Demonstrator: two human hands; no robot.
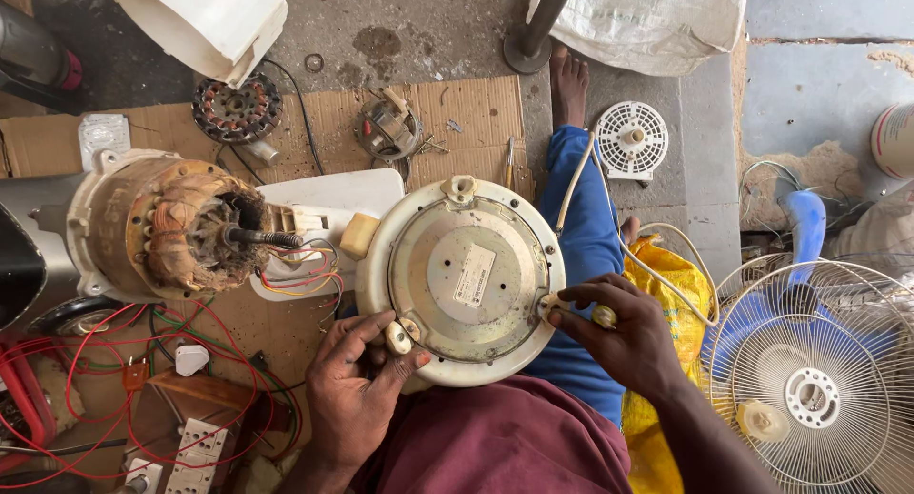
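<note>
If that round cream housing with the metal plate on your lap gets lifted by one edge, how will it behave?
The round cream housing looks rigid, moulded plastic around a metal plate, so it probably will not flex. It likely weighs a fair amount for its size. With the left hand and right hand at opposite rim points, it seems apt to tip if one lets go, and the cream cord may tug.

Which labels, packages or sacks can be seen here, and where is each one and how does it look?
Label: white rectangle, tilted, at the centre of the round appliance base, which the left hand and right hand hold.
Blister pack: small, silvery white, on cardboard at far left.
Sack: white, woven, top right.
Bag: yellow plastic, beside the blue trouser leg.
</note>
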